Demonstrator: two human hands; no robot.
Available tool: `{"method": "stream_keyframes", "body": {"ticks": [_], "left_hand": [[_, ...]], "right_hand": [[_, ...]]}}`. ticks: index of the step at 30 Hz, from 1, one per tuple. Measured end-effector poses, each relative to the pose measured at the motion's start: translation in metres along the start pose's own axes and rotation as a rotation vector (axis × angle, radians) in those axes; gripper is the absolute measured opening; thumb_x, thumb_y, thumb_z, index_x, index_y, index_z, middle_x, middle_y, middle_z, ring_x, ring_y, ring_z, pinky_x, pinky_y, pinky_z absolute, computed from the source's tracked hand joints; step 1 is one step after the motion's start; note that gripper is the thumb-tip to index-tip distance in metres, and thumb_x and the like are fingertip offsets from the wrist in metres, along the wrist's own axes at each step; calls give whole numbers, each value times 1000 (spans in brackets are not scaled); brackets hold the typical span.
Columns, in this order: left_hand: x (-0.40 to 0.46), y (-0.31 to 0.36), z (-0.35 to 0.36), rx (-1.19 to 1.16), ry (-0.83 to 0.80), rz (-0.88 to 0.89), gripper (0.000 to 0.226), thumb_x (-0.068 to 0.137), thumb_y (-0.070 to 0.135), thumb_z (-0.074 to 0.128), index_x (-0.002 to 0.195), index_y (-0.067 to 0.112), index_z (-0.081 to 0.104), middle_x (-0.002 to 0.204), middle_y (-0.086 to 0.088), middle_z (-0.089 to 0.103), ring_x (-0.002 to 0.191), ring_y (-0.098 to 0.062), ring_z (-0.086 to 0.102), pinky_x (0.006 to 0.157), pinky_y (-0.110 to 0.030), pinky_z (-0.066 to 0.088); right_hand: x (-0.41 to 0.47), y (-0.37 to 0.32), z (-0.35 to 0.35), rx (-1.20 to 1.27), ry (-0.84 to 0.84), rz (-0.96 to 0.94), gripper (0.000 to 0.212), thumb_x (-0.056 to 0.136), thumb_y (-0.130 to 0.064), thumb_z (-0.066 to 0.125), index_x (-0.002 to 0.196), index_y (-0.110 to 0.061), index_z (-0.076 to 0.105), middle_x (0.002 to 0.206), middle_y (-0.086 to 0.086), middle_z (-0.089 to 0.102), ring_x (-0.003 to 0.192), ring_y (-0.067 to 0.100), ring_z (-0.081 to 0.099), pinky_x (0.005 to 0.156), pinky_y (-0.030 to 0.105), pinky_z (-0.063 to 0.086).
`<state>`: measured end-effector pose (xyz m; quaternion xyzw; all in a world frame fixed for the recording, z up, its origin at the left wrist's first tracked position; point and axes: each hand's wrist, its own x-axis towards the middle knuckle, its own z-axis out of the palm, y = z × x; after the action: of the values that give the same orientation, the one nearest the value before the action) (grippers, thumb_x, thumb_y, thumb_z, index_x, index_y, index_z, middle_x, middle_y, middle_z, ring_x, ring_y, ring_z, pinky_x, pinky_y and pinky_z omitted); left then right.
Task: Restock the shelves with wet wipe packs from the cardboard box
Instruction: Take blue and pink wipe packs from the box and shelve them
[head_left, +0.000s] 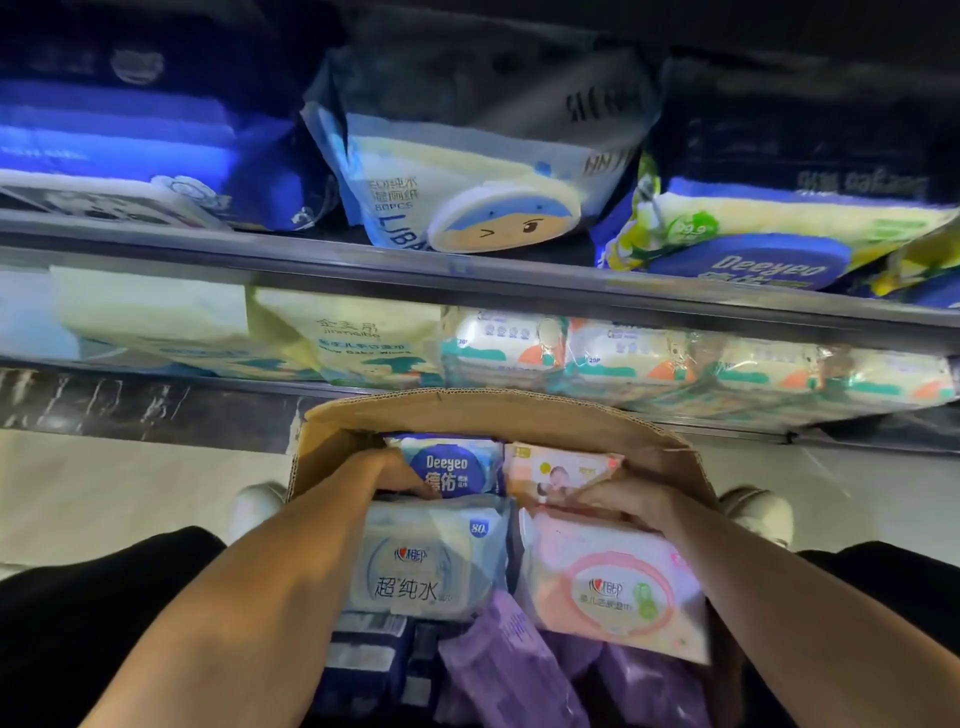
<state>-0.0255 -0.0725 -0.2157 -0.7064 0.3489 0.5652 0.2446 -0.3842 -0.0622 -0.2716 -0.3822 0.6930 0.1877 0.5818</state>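
Pale floor tiles (104, 499) with a dark marbled strip at the foot of the shelving; lighting dim, upper region nearly black. Two shelf levels visible behind a grey metal shelf rail (363, 260). Upper level: a blue-lit stack at left, a white-and-blue pack with a cartoon face (467, 192) tilted forward at centre, a yellow-green Deeyeo pack (769, 234) at right. Lower level: cream packs at left, a row of small white-teal-orange packs (675, 364) at right.

Cardboard box (467, 410) sits open on the floor between two white shoes, just in front of the shelving. Inside: blue Deeyeo pack (449, 467) at far left, baby-print pack (561, 473) beside it, white-blue pack (421, 561) and pink pack (618, 587) nearer, purple packs (509, 665) nearest.

Left hand (384, 475) reaches into the box at the blue Deeyeo pack's left edge; fingers curled down behind packs, grip cannot be told. Right hand (628, 499) lies on the seam between baby-print pack and pink pack; fingertips hidden, hold cannot be told.

Near box wall cut off by frame bottom. Top shelf contents blurred and dark; most labels unreadable.
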Motion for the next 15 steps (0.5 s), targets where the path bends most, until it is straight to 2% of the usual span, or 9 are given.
{"method": "stream_keyframes", "body": {"ticks": [3, 4, 7, 8, 9, 11, 12, 14, 15], "left_hand": [[-18, 8, -2, -4, 42, 4, 84, 57, 43, 95, 126, 14, 58, 126, -6, 63, 113, -24, 62, 103, -40, 49], [-21, 8, -3, -23, 32, 2, 76, 60, 39, 95, 122, 13, 60, 124, -7, 65, 112, -24, 63, 103, -40, 50], [-15, 8, -3, -84, -8, -13, 65, 65, 31, 93, 117, 11, 61, 121, -9, 66, 112, -26, 63, 103, -41, 50], [-14, 7, -3, -98, -17, -18, 63, 65, 32, 93, 115, 11, 61, 121, -10, 66, 112, -26, 63, 103, -42, 51], [-12, 7, -3, -119, -18, -21, 65, 63, 34, 94, 115, 10, 63, 120, -10, 67, 111, -26, 63, 103, -42, 50], [-4, 5, -3, -180, -11, -13, 84, 50, 41, 98, 122, 13, 64, 122, -8, 66, 110, -25, 62, 104, -44, 49], [-4, 5, -4, -218, -11, -1, 92, 48, 44, 98, 127, 16, 62, 127, -6, 64, 114, -25, 60, 105, -43, 48], [-4, 7, -3, -260, 4, 52, 88, 65, 41, 92, 140, 18, 52, 143, -3, 53, 128, -26, 51, 109, -39, 41], [-3, 8, -3, -273, 17, 64, 83, 74, 38, 87, 144, 17, 48, 148, -3, 48, 133, -27, 46, 108, -36, 39]], "right_hand": [[-2, -2, -3, 47, -12, 17, 91, 30, -69, 92, 106, -22, 75, 105, -7, 76, 100, 14, 70, 90, 31, 55], [-24, -16, -4, 41, -13, 40, 84, 38, -65, 92, 107, -22, 75, 108, -6, 74, 103, 14, 68, 89, 29, 52], [-42, -26, -6, 92, -91, 75, 45, 72, -44, 86, 108, -19, 76, 110, -3, 71, 106, 15, 63, 94, 26, 46], [-41, -26, -6, 109, -95, 83, 48, 69, -47, 88, 107, -20, 76, 110, -4, 71, 107, 15, 63, 98, 27, 45], [-39, -25, -7, 128, -66, 101, 63, 55, -55, 93, 107, -22, 76, 113, -5, 71, 109, 16, 63, 102, 31, 46], [-13, -9, -8, 207, -1, 87, 94, 28, -61, 98, 111, -25, 73, 115, -6, 71, 111, 19, 64, 102, 37, 49], [5, 1, -9, 248, 3, 61, 100, 24, -61, 98, 114, -25, 72, 114, -5, 70, 110, 19, 63, 100, 37, 49], [-10, -7, -10, 252, -17, 63, 102, 26, -62, 98, 116, -24, 70, 108, -4, 72, 104, 19, 67, 96, 37, 53], [-24, -15, -10, 248, -23, 63, 94, 28, -64, 97, 108, -23, 71, 96, -5, 71, 91, 16, 67, 85, 34, 54]]}}
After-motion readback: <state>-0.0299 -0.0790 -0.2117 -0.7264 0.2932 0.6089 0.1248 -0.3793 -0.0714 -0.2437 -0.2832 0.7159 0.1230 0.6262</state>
